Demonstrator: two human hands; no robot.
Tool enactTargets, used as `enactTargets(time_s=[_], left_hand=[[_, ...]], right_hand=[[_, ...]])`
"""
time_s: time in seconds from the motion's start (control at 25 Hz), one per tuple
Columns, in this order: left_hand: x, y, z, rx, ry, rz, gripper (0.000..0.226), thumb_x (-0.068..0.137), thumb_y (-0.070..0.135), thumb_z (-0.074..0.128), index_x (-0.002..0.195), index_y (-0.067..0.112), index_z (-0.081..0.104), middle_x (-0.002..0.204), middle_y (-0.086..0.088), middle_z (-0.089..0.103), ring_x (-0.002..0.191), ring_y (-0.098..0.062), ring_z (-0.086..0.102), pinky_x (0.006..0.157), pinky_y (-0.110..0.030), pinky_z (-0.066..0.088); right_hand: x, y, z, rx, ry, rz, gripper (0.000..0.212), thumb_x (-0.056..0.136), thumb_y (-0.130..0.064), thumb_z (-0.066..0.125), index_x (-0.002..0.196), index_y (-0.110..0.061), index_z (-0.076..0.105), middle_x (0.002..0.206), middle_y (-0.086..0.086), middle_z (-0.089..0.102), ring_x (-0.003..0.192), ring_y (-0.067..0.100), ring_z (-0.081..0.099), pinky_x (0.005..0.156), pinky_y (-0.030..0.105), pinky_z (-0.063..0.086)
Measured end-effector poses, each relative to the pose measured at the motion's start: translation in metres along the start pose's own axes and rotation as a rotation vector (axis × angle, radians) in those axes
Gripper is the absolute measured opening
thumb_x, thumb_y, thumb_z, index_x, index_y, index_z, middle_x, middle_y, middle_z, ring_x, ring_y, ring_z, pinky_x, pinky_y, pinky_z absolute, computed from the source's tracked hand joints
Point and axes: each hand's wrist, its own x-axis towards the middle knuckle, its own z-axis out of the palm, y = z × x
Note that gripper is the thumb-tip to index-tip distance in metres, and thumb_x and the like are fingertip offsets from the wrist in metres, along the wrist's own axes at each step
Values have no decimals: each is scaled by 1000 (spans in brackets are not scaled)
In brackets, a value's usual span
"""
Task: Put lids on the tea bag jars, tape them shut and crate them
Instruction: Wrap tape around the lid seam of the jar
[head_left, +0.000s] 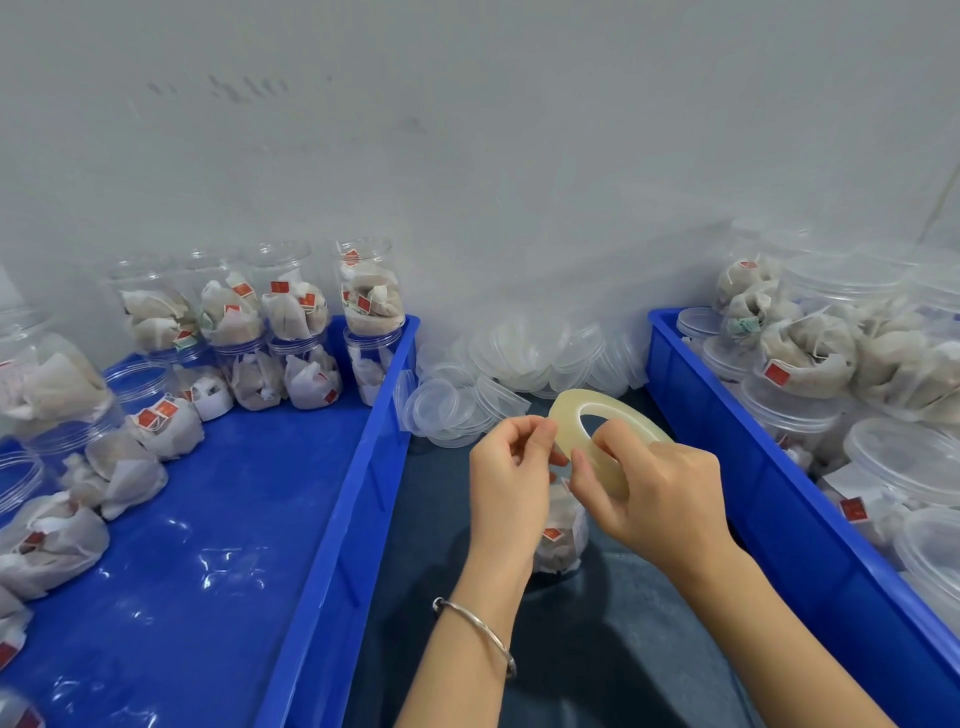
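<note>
My right hand (660, 499) grips a pale yellowish roll of clear tape (576, 410), fingers through its hole, held over the dark mat. At the roll's near edge my left hand (511, 467) pinches the tape. Beneath both hands stands a clear jar of tea bags (561, 535), mostly hidden; whether it wears a lid cannot be seen. Loose clear lids (524, 358) are heaped behind against the wall. The blue crate on the left (363, 467) holds several stacked and lying jars (291, 312). The blue crate on the right (769, 457) is packed with lidded jars (810, 343).
A grey wall runs close behind everything. The dark mat (597, 649) forms a narrow strip between the two crates. A metal bangle (478, 629) sits on my left wrist. The left crate's near floor is bare blue plastic.
</note>
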Motion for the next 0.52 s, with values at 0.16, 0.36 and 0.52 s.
enactTargets(time_s=[0.16,0.36,0.52], left_hand=[[-7,6,-3,35,-179,99,17,97,16,54,83,17,62,66,9,64,67,-2,60,68,-18,51],[-5,9,-8,-70,-211,44,30,80,41,72,87,13,63,77,3,69,80,-9,68,77,-24,55],[-4,13,-11,50,-156,156,17,76,19,80,77,15,63,78,0,71,76,-11,69,74,-25,55]], right_hand=[[5,7,-3,124,-18,124,46,88,-44,43,71,-5,62,49,4,53,36,24,47,35,36,43],[4,4,-5,131,-33,121,45,85,-42,45,67,-5,62,45,4,51,34,25,46,34,35,41],[5,1,-10,136,-26,90,42,84,-40,46,64,-6,61,43,2,48,33,23,43,32,33,37]])
